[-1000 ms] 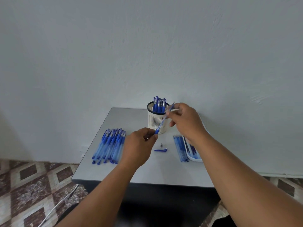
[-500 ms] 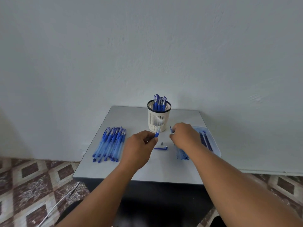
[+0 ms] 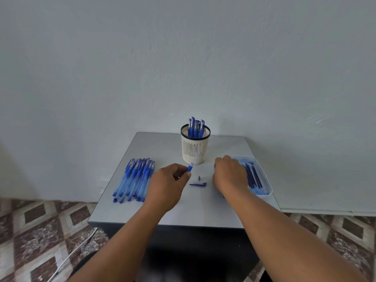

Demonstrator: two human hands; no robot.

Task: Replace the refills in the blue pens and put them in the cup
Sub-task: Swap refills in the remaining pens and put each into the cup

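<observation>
The left hand [image 3: 165,185] is pinching a blue pen barrel [image 3: 189,167] just near of the cup [image 3: 195,148], which is holding finished pens; the right hand [image 3: 230,174] is lying palm-down beside the refill tray [image 3: 262,176], its grasp impossible to tell

Both forearms are bare from the wrists to the bottom edge of the view; no sleeve shows. The left hand [image 3: 165,185] and right hand [image 3: 230,176] wear no glove, and no ring or watch can be made out, though the fingers are partly hidden.
</observation>
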